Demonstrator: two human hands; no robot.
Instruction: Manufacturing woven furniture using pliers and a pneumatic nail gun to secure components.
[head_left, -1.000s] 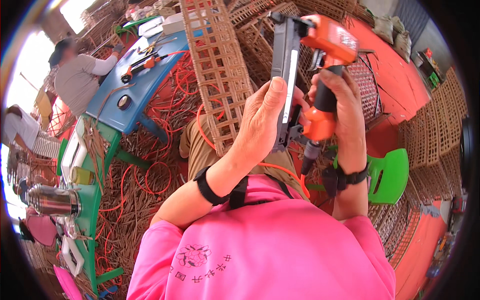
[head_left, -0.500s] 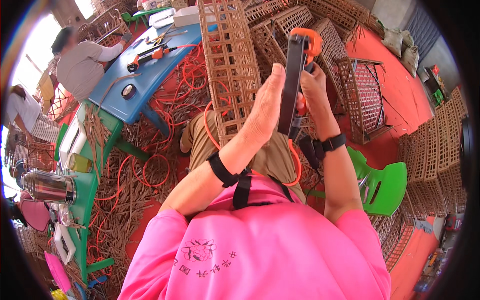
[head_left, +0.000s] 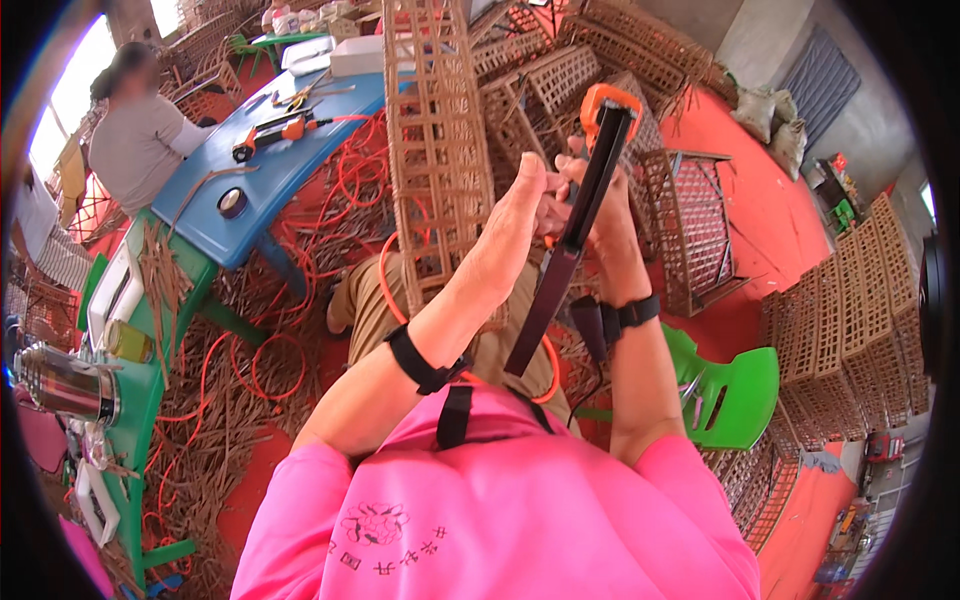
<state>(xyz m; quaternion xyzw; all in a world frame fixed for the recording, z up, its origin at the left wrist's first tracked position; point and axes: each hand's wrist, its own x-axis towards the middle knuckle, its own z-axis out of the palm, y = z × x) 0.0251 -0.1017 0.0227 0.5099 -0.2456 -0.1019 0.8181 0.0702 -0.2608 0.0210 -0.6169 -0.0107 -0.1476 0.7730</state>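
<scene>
An orange and black air staple gun [head_left: 590, 185] is in front of me, its long black magazine slanting down toward my lap. My right hand [head_left: 612, 225] is closed around its body, partly hidden behind the magazine. Close against the gun's left side is my left hand [head_left: 515, 220], thumb raised and the other fingers curled in. Whatever those fingers hold is too small or hidden to make out. A tall woven rattan frame [head_left: 437, 150] stands just left of the gun, its lower end at my knees. An orange hose [head_left: 550, 375] curves across my lap.
On the left, a blue table [head_left: 215, 225] bears another orange and black tool [head_left: 272, 133]. A green table [head_left: 130, 440] holds a steel flask [head_left: 70, 382]. Rattan scraps [head_left: 225, 450] and hoses litter the floor. A green chair [head_left: 735, 400] and stacked woven frames [head_left: 845, 330] stand right. Another person [head_left: 140, 150] sits far left.
The gun has tilted, and its magazine now extends much further down toward my lap. My left palm, flat beside the magazine before, has shifted and its fingers have curled. The view has turned slightly.
</scene>
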